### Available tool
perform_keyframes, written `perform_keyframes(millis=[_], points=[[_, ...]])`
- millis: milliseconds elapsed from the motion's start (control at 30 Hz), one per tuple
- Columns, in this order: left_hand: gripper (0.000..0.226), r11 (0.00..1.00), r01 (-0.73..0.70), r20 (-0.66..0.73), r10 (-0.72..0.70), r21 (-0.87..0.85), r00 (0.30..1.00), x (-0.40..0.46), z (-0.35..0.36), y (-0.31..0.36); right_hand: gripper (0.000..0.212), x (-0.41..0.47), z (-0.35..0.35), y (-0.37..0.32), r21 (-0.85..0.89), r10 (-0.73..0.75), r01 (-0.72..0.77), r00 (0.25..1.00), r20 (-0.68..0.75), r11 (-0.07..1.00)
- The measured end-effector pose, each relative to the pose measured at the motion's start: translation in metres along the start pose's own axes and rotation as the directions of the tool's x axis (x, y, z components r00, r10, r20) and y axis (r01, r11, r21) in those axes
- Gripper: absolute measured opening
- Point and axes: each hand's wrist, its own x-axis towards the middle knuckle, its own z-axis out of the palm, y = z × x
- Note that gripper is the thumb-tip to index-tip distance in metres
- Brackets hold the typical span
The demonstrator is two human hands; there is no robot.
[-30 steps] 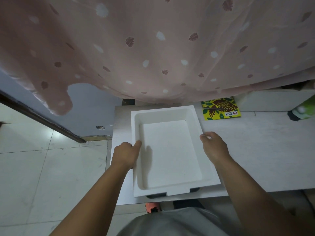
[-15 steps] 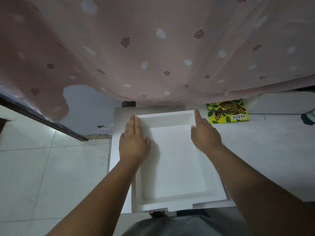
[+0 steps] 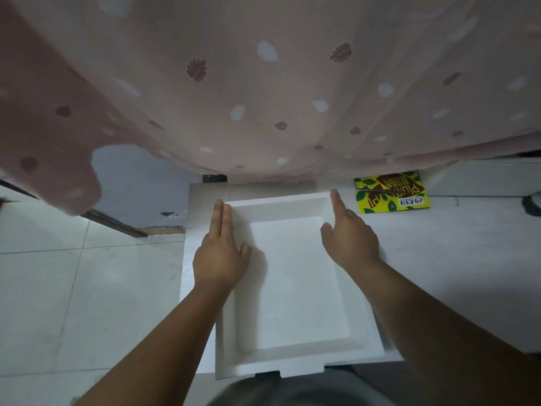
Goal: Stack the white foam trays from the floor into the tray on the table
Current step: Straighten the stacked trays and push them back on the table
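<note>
A white foam tray (image 3: 295, 285) lies on the left end of the pale table (image 3: 456, 259), its near edge hanging over the table's front. My left hand (image 3: 221, 253) rests flat on the tray's left rim, fingers straight and together. My right hand (image 3: 348, 238) lies on the right rim with the index finger stretched toward the far right corner. Neither hand grips anything. Whether other trays sit nested under this one cannot be told. No trays show on the floor.
A pink curtain (image 3: 263, 83) with leaf prints hangs over the table's far side. A yellow and brown snack packet (image 3: 390, 194) lies beyond my right hand. Pale floor tiles (image 3: 73, 288) spread to the left, with a grey wall and dark skirting behind.
My hands have gone from holding the tray's side edges to lying flat on its rims further forward. The tray sits lower and nearer in view.
</note>
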Motion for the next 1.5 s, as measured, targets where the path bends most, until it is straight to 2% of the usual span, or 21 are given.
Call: perform_keyframes(millis=[167, 267, 333, 367, 433, 467, 533, 600, 667, 733, 900, 967, 1100, 1233, 1267, 1333, 1367, 1433, 1500], points=[[0.081, 0.994, 0.028, -0.031, -0.032, -0.110, 0.999, -0.008, -0.016, 0.006, 0.072, -0.009, -0.009, 0.000, 0.106, -0.045, 0.044, 0.999, 0.011, 0.993], [0.082, 0.981, 0.070, -0.034, -0.078, -0.179, 0.996, -0.032, -0.032, 0.008, 0.076, -0.030, -0.021, 0.008, 0.299, 0.016, -0.004, 0.999, -0.038, 0.954], [0.083, 0.983, 0.064, 0.000, -0.065, -0.173, 0.998, -0.061, -0.035, 0.005, 0.078, -0.057, -0.027, 0.019, 0.345, 0.067, -0.053, 0.997, -0.028, 0.937], [0.082, 0.993, 0.002, 0.005, -0.001, -0.114, 1.000, -0.079, -0.033, 0.003, 0.078, -0.077, -0.028, 0.027, 0.318, 0.067, -0.061, 0.998, -0.006, 0.946], [0.078, 0.972, -0.230, 0.022, 0.230, 0.051, 0.973, -0.114, -0.026, 0.004, 0.082, -0.116, -0.024, 0.035, 0.261, 0.041, -0.054, 0.998, 0.054, 0.964], [0.076, 0.923, -0.370, 0.051, 0.366, 0.109, 0.929, -0.130, -0.020, 0.008, 0.084, -0.132, -0.020, 0.037, 0.245, 0.039, -0.057, 0.996, 0.078, 0.968], [0.070, 0.793, -0.599, 0.137, 0.585, 0.111, 0.799, -0.157, -0.004, 0.019, 0.088, -0.155, -0.009, 0.034, 0.213, 0.058, -0.079, 0.993, 0.104, 0.974], [0.066, 0.698, -0.709, 0.198, 0.685, 0.099, 0.701, -0.173, 0.011, 0.031, 0.088, -0.167, 0.000, 0.030, 0.165, 0.080, -0.094, 0.992, 0.094, 0.982], [0.060, 0.660, -0.733, 0.218, 0.700, 0.166, 0.680, -0.178, 0.020, 0.036, 0.083, -0.167, 0.004, 0.027, 0.104, 0.102, -0.108, 0.993, 0.057, 0.989], [0.057, 0.637, -0.723, 0.233, 0.685, 0.267, 0.690, -0.177, 0.025, 0.035, 0.080, -0.165, 0.006, 0.027, 0.062, 0.113, -0.115, 0.993, 0.036, 0.991], [0.047, 0.605, -0.720, 0.141, 0.724, 0.341, 0.675, -0.177, 0.032, 0.034, 0.080, -0.167, 0.010, 0.027, 0.004, 0.085, -0.085, 0.996, 0.003, 0.996], [0.043, 0.589, -0.724, 0.157, 0.727, 0.359, 0.669, -0.177, 0.033, 0.035, 0.079, -0.166, 0.010, 0.029, 0.006, 0.077, -0.077, 0.997, -0.002, 0.997], [0.043, 0.590, -0.727, 0.239, 0.695, 0.350, 0.679, -0.179, 0.034, 0.036, 0.079, -0.168, 0.011, 0.032, 0.021, 0.046, -0.046, 0.999, -0.023, 0.999], [0.055, 0.607, -0.697, 0.272, 0.647, 0.381, 0.712, -0.185, 0.024, 0.044, 0.082, -0.169, 0.004, 0.035, 0.070, 0.048, -0.052, 0.997, 0.061, 0.996], [0.060, 0.626, -0.680, 0.277, 0.625, 0.381, 0.730, -0.186, 0.021, 0.046, 0.082, -0.174, 0.002, 0.038, 0.089, 0.016, -0.021, 0.999, 0.049, 0.996], [0.067, 0.693, -0.635, 0.247, 0.586, 0.341, 0.772, -0.186, 0.012, 0.050, 0.078, -0.194, -0.007, 0.045, 0.119, -0.105, 0.118, 0.989, -0.108, 0.986], [0.061, 0.712, -0.636, 0.238, 0.589, 0.297, 0.772, -0.187, 0.007, 0.053, 0.071, -0.209, -0.010, 0.050, 0.150, -0.190, 0.226, 0.956, -0.223, 0.962], [0.035, 0.697, -0.666, 0.217, 0.630, 0.267, 0.746, -0.188, 0.004, 0.053, 0.047, -0.242, -0.007, 0.061, 0.192, -0.366, 0.472, 0.834, -0.413, 0.860], [0.020, 0.725, -0.647, 0.217, 0.610, 0.238, 0.762, -0.187, 0.003, 0.051, 0.025, -0.272, 0.007, 0.070, 0.175, -0.513, 0.620, 0.750, -0.419, 0.765]])
